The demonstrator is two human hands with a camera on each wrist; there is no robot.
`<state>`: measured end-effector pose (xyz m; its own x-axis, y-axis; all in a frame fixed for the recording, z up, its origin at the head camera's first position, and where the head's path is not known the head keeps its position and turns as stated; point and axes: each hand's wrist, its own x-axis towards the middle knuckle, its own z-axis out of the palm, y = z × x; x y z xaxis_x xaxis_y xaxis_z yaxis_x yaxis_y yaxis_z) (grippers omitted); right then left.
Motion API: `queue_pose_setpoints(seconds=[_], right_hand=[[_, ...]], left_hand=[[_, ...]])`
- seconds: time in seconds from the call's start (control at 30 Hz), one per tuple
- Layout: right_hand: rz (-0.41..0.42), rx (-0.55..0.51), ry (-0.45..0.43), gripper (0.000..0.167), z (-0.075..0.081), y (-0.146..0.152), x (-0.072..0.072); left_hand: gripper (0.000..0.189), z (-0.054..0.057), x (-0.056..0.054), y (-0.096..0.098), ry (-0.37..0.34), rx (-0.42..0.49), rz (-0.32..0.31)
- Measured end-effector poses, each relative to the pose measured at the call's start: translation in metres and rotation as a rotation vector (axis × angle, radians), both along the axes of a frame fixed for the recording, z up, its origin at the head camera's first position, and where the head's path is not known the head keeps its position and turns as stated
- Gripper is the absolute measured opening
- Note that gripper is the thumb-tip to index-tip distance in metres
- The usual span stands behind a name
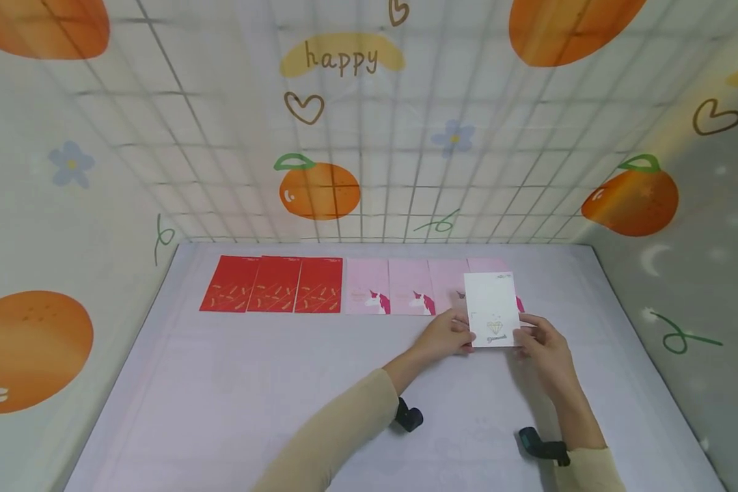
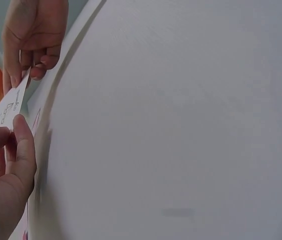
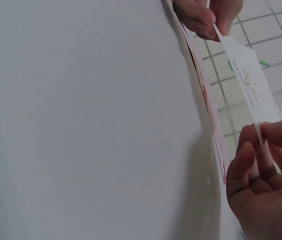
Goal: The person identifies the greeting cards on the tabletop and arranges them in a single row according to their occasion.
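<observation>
A white card [image 1: 490,301] with a gold diamond drawing and small lettering is held above the table, in front of the rightmost pink cards. My left hand [image 1: 444,336] pinches its lower left edge between thumb and fingers. At the lower right edge, my right hand [image 1: 547,348] grips it the same way. The left wrist view shows the card [image 2: 12,106] edge-on between both hands. In the right wrist view the card [image 3: 251,75] is tilted, with the right thumb and fingers [image 3: 276,135] on its near end. Part of the pink row is hidden behind it.
Three red cards [image 1: 224,283] lie side by side at the back left of the white table [image 1: 234,396]. Several pink unicorn cards [image 1: 367,287] continue the row to the right. A patterned curtain [image 1: 381,205] with oranges stands behind the table.
</observation>
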<state>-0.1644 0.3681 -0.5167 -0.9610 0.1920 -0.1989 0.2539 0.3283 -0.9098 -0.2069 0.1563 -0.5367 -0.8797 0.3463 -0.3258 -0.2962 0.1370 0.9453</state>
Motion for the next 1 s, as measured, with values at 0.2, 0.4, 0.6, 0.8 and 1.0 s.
queue_pose_setpoints(seconds=[0.2,0.4,0.6,0.8,1.0], right_hand=[[-0.031,-0.001,0.008,0.043,-0.001,0.007,-0.003],[-0.076,-0.006,0.018,0.042,0.002,0.018,-0.011],[-0.153,0.031,0.043,0.043,0.012,0.041,-0.031],[-0.160,0.089,0.028,0.046,0.013,0.072,-0.055],[-0.159,0.043,-0.040,0.049,0.006,0.098,-0.076]], left_hand=[[0.024,-0.002,-0.003,0.012,-0.014,-0.002,0.020],[0.024,0.004,-0.003,0.018,-0.010,0.013,0.004],[0.023,0.010,-0.001,0.020,-0.022,-0.018,0.000],[0.022,0.013,0.003,0.016,-0.009,-0.056,-0.007],[0.022,0.015,0.005,0.011,0.017,-0.082,-0.018]])
